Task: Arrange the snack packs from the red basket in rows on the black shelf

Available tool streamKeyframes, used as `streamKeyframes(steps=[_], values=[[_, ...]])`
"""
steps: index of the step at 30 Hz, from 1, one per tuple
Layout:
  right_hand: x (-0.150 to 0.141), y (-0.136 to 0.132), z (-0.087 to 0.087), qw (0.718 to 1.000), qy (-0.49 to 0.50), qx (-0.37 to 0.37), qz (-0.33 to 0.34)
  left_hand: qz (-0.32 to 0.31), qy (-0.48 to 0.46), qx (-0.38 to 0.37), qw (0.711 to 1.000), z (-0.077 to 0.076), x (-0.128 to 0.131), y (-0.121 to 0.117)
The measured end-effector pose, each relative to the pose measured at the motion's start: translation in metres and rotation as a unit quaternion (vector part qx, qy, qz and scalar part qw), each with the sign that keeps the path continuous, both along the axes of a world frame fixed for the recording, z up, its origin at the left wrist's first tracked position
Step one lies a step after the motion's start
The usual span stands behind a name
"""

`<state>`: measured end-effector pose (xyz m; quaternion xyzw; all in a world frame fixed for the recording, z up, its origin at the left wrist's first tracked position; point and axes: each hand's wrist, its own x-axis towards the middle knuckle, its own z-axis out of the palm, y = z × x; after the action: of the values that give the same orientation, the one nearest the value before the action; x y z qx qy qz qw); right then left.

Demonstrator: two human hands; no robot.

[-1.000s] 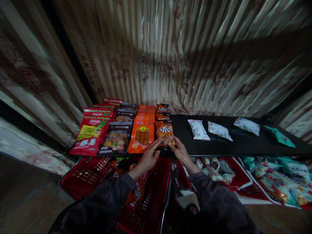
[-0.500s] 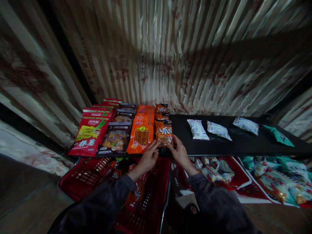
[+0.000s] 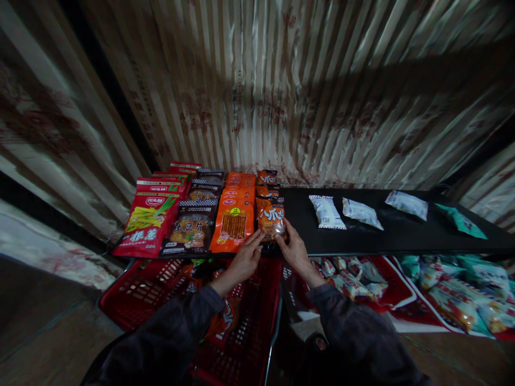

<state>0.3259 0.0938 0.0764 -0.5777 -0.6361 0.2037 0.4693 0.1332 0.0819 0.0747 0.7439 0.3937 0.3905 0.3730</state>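
A small orange snack bag [image 3: 271, 214] lies at the front of its column on the black shelf [image 3: 293, 241]. My left hand [image 3: 246, 258] grips its lower left corner with the fingertips, the fingers nearly straight. At the lower right corner, the thumb and fingers of my right hand [image 3: 296, 250] pinch the bag's edge. Two like orange bags [image 3: 267, 177] lie behind it, partly covered. Close by on the left is a flat orange pack of brown sticks [image 3: 233, 222].
Dark potato-slice packs [image 3: 189, 228] and red packs [image 3: 147, 222] stand farther left. White packets [image 3: 326, 212] and a green packet [image 3: 461, 221] lie to the right. Below the shelf are a red basket [image 3: 132, 292] and several filled packs [image 3: 458, 305]. Corrugated sheeting [image 3: 257, 96] rises behind.
My right fingers have shifted slightly up and left along the bag's edge. The orange bag remains at the column's front, and my left hand has hardly moved.
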Motion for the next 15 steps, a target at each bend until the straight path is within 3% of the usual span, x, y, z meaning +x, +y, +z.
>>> streamKeyframes(steps=[6, 10, 15], values=[[-0.001, 0.000, 0.003, 1.000, 0.013, -0.004, -0.001, 0.027, 0.061, 0.027, 0.997, 0.003, 0.000, -0.003], [0.000, 0.002, 0.006, 0.998, 0.047, -0.014, -0.034, 0.069, 0.137, 0.112, 0.982, 0.012, 0.000, -0.009], [0.004, 0.007, 0.005, 0.995, 0.076, -0.011, -0.065, 0.056, 0.214, 0.219, 0.950, 0.031, 0.015, -0.015]])
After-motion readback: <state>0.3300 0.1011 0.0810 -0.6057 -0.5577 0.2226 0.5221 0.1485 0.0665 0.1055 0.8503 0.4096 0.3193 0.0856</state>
